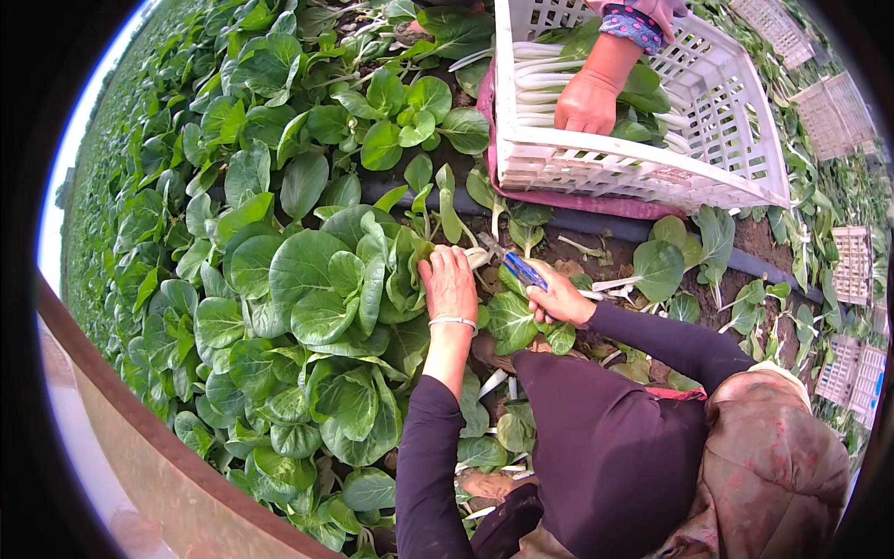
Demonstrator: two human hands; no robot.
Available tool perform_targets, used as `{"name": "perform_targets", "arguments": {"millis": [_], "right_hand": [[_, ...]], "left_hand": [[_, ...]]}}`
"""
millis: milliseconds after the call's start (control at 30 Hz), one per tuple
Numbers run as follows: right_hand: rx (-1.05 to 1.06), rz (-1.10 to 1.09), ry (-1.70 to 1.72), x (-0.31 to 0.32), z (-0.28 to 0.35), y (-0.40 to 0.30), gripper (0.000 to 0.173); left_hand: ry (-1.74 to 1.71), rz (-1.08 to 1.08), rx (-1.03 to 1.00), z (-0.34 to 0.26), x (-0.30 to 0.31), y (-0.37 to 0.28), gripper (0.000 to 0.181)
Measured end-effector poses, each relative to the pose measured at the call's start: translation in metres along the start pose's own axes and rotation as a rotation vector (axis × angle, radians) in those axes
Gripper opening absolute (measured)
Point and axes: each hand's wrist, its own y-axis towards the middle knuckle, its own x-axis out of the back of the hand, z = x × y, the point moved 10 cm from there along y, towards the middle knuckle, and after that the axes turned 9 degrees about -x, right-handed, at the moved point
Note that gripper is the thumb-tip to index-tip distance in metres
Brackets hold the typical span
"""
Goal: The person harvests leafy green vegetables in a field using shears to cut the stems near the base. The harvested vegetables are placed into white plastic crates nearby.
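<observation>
My left hand, with a light band at the wrist, holds a bok choy plant low down. Its leaves spread to the left and a pale stalk base shows just right of the fingers. Close by on the right, my right hand grips the blue handle of a knife. The knife's short, soiled metal blade points up and left, next to that stalk base; whether they touch, I cannot tell. Loose green leaves lie under and around my right hand.
At the top right, another person's hand reaches into a white plastic crate holding bok choy with white stalks. Pink material lies beneath the crate. A dark hose crosses the soil. Dense rows of plants fill the left; more crates stand far right.
</observation>
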Motion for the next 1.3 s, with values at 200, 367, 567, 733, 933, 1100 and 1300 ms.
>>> {"name": "perform_targets", "arguments": {"millis": [200,367,567,733,933,1100,1300], "right_hand": [[-0.107,0.026,0.0,0.003,-0.014,0.002,0.061],[-0.066,-0.024,-0.028,-0.006,-0.009,-0.006,0.062],[-0.134,-0.043,-0.058,-0.01,-0.022,-0.003,0.063],[-0.115,-0.093,-0.048,-0.019,-0.025,-0.005,0.063],[-0.159,0.004,0.163,-0.036,-0.037,0.017,0.065],[-0.234,0.117,0.288,-0.045,-0.038,0.003,0.064],[0.037,-0.026,0.206,0.014,0.003,-0.041,0.065]], "left_hand": [[-0.131,0.062,0.1,0.016,-0.012,-0.011,0.039],[-0.121,0.128,0.113,0.015,-0.016,-0.01,0.039],[-0.114,0.174,0.146,0.015,-0.024,-0.006,0.032],[-0.107,0.157,0.151,0.018,-0.023,-0.005,0.024],[-0.126,0.14,0.168,0.02,-0.024,0.0,0.019],[-0.267,0.161,0.265,0.036,-0.018,-0.009,0.02],[-1.179,0.04,0.275,0.033,0.026,-0.025,0.02]]}}
